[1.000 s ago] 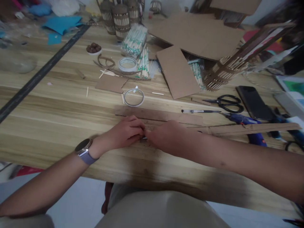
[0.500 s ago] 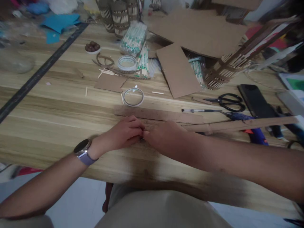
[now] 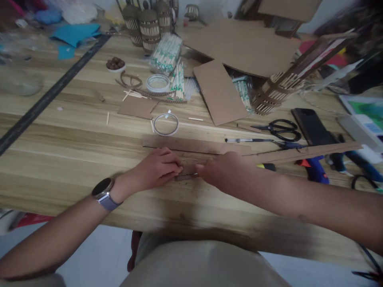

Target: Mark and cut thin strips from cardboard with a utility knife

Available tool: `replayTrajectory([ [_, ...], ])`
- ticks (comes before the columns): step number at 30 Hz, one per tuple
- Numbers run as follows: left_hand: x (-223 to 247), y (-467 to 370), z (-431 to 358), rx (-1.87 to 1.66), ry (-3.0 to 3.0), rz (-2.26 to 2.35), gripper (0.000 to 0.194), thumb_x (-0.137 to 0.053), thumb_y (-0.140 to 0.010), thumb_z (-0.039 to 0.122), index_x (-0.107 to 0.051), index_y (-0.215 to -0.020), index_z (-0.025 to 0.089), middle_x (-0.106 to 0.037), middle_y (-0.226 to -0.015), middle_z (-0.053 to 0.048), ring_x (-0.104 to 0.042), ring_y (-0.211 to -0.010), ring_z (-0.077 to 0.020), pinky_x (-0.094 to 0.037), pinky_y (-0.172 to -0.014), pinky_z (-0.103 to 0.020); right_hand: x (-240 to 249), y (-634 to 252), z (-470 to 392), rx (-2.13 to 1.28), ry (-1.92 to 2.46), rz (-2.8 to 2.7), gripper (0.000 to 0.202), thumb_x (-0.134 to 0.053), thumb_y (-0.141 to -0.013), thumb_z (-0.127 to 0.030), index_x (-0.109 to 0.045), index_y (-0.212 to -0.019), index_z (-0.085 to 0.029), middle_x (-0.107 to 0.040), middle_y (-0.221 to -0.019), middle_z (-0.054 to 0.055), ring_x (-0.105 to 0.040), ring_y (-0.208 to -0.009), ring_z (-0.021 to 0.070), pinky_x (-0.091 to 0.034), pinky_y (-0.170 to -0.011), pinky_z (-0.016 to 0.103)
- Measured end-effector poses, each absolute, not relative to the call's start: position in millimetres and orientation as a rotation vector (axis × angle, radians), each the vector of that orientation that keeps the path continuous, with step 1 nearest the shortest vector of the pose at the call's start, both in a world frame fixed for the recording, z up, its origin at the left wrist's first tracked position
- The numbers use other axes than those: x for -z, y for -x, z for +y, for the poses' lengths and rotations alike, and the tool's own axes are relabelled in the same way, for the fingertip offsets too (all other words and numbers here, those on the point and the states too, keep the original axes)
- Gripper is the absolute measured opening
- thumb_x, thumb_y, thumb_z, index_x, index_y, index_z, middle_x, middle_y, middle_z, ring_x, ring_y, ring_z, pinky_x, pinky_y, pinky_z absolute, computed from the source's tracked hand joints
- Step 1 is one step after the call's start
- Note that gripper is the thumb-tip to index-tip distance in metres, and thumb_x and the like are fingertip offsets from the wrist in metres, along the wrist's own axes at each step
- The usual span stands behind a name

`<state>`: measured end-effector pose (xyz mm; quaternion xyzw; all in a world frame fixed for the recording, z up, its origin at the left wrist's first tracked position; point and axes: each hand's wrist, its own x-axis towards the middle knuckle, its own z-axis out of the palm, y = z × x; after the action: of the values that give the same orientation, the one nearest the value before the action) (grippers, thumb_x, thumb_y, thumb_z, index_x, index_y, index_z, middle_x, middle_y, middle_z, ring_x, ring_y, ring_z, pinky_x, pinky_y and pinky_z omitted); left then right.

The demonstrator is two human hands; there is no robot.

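My left hand, with a watch on its wrist, has its fingers bent and pressed together on the left end of a short brown cardboard strip. At the strip's lower edge, my right hand is closed in a pinch. A thin pale glint shows by its fingertips, but what it grips is hidden. Just beyond both hands lies a longer cardboard strip. Another long strip stretches right from behind my right hand. Small dark crumbs lie below the short strip.
Beyond are tape rolls, scissors, a pen, a blue glue gun and a phone. Cardboard sheets, packed sticks and a stick-and-cardboard model stand farther back. A yellow-and-black object shows beside my right forearm.
My right hand has moved right, away from my left hand, along the short strip's lower edge, uncovering more of it. My left hand stays nearly in place. The view has shifted slightly.
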<state>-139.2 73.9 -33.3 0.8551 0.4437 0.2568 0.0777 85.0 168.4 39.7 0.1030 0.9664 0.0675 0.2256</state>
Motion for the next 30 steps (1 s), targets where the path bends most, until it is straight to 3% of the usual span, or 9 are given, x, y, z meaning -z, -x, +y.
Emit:
replayTrajectory([
  [3,35.2,140.7,73.6,-0.782,-2.579,1.315,0.021,-0.053,-0.103,0.022,-0.07,-0.091,0.019,-0.075,-0.102,-0.005,-0.06,-0.09,-0.0185,-0.045,-0.081,-0.034,-56.3,-87.0,179.8,-0.165,-0.352,2.565,0.031,-0.054,-0.089,-0.003,-0.069,-0.106,-0.024,-0.076,-0.081,0.008,-0.07,-0.067,0.0254,-0.034,-0.051,0.031],
  [6,34.8,142.9,74.2,-0.782,-2.606,1.296,0.023,-0.05,-0.105,0.023,-0.07,-0.094,0.018,-0.074,-0.101,-0.006,-0.06,-0.091,-0.0187,-0.046,-0.083,-0.034,-73.7,-91.8,200.9,-0.171,-0.527,2.555,0.02,-0.05,-0.1,-0.025,-0.067,-0.112,-0.023,-0.075,-0.088,0.009,-0.07,-0.072,0.0246,-0.034,-0.054,0.03],
  [9,31.1,140.8,75.4,-0.757,-2.628,1.329,0.025,-0.048,-0.105,0.024,-0.07,-0.094,0.018,-0.073,-0.098,-0.006,-0.059,-0.091,-0.0193,-0.047,-0.083,-0.034,-76.5,-94.8,220.6,-0.216,-0.69,2.604,0.034,-0.038,-0.106,-0.041,-0.062,-0.117,-0.02,-0.073,-0.102,0.012,-0.069,-0.08,0.0243,-0.036,-0.058,0.029],
  [15,18.3,106.6,79.2,-0.601,-2.659,1.502,0.026,-0.064,-0.097,0.038,-0.068,-0.105,0.014,-0.07,-0.104,-0.01,-0.06,-0.095,-0.0256,-0.051,-0.082,-0.038,-45.4,-75.4,228.6,-0.275,-0.738,2.707,0.035,-0.044,-0.104,-0.039,-0.059,-0.126,-0.014,-0.065,-0.118,0.017,-0.07,-0.092,0.0292,-0.045,-0.063,0.032],
  [18,14.6,89.1,82.2,-0.376,-2.643,1.577,0.029,-0.072,-0.092,0.035,-0.067,-0.111,0.013,-0.068,-0.108,-0.012,-0.06,-0.098,-0.0286,-0.051,-0.082,-0.041,-34.4,-64.4,227.3,-0.268,-0.71,2.756,0.036,-0.05,-0.102,-0.038,-0.06,-0.125,-0.012,-0.064,-0.12,0.018,-0.068,-0.102,0.0296,-0.047,-0.067,0.032],
  [22,13.9,83.1,83.9,-0.275,-2.603,1.627,0.021,-0.066,-0.096,0.029,-0.067,-0.111,0.014,-0.068,-0.108,-0.011,-0.06,-0.099,-0.0279,-0.052,-0.086,-0.042,-36.0,-68.5,223.6,-0.212,-0.687,2.91,0.033,-0.058,-0.099,-0.036,-0.066,-0.118,-0.01,-0.066,-0.119,0.019,-0.062,-0.112,0.0296,-0.047,-0.083,0.034],
  [24,15.2,84.2,83.2,-0.29,-2.606,1.627,0.023,-0.064,-0.097,0.029,-0.066,-0.115,0.014,-0.068,-0.109,-0.01,-0.06,-0.1,-0.0277,-0.052,-0.088,-0.042,-44.3,-79.6,214.2,-0.042,-0.657,3.072,0.026,-0.055,-0.101,-0.033,-0.069,-0.109,-0.012,-0.069,-0.112,0.016,-0.063,-0.107,0.0266,-0.046,-0.086,0.034],
  [27,19.3,86.6,82.1,-0.325,-2.598,1.632,0.023,-0.063,-0.097,0.029,-0.065,-0.115,0.015,-0.067,-0.114,-0.011,-0.06,-0.103,-0.0281,-0.051,-0.092,-0.043,-68.2,-102.8,193.9,0.488,-0.503,3.33,0.03,-0.045,-0.105,-0.031,-0.069,-0.098,-0.015,-0.07,-0.096,0.01,-0.064,-0.091,0.0193,-0.047,-0.078,0.03],
  [30,24.8,89.4,81.7,-0.369,-2.602,1.617,0.023,-0.06,-0.098,0.029,-0.065,-0.116,0.015,-0.066,-0.114,-0.011,-0.06,-0.105,-0.0277,-0.051,-0.094,-0.043,-105.9,-128.0,186.8,0.743,-0.62,3.501,0.031,-0.043,-0.104,-0.033,-0.069,-0.097,-0.018,-0.072,-0.094,0.006,-0.066,-0.089,0.0181,-0.049,-0.078,0.03],
])
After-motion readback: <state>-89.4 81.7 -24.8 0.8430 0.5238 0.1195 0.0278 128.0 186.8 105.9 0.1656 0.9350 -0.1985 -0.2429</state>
